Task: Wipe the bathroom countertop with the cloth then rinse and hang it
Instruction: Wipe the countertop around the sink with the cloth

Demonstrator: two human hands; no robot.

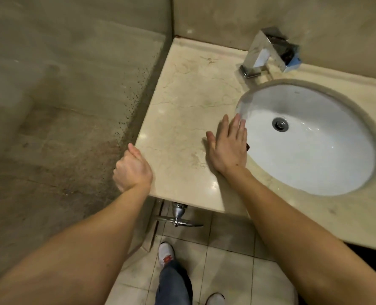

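Item one: my right hand (227,146), centre of the frame, lies flat, palm down, on the marble countertop (182,119), fingers straight and close together, tips reaching the sink's left rim. A small dark corner of the cloth (248,146) peeks out from under the hand's right edge, at the basin's lip; the rest is covered by my palm, so I cannot tell its shape.

Item two: my left hand (132,170), lower left of centre, rests against the counter's left edge, fingers curled inward into a loose fist, holding nothing I can see.

Item three: white oval sink (314,164), right of centre, with a metal drain (280,124) in its bowl.

Item four: angular chrome faucet (264,53), upper right, standing behind the basin.

Item five: chrome valve (178,214) under the counter's front edge, lower centre.

Item six: tiled floor (226,271), bottom, with my white shoe (166,254) and a jeans leg.
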